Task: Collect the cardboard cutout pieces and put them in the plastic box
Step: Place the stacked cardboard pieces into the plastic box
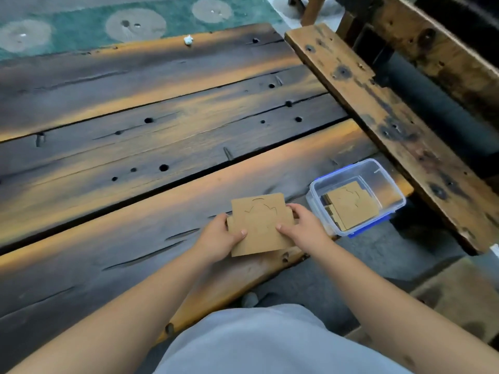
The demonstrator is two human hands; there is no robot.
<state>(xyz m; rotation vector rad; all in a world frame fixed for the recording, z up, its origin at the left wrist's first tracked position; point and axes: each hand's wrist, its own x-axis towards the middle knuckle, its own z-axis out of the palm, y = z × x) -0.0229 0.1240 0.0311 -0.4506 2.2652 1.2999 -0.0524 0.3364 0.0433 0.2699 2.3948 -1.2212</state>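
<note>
Dark, weathered planks make up the broad wooden surface (pixel 162 147), streaked with orange where the stain has worn, pitted with round holes and split by long gaps between the boards. Beyond its far edge lies a green carpet (pixel 89 20) with pale round patches. To the right, a rough wooden bench (pixel 378 125) of similar burnt timber runs diagonally, its seat plank standing higher than the surface. A small white scrap (pixel 188 39) sits at the far edge of the planks.

At the right end of the surface, near its corner, stands a clear plastic box (pixel 378 168) with blue clips and no lid on it. Inside it lie several cardboard cutout pieces (pixel 351 206), stacked flat, the top one scored with curved lines.

Just left of the box, at the near edge of the surface, both hands hold another stack of cardboard pieces (pixel 260 225). The left hand (pixel 218 238) has its grip clamped on the stack's left edge, thumb on top and fingers behind. The right hand (pixel 302 228) has its grip clamped on the right edge in the same way, thumb pressed on the top sheet. The top sheet bears cut curved lines and sits askew over the pieces under it.
</note>
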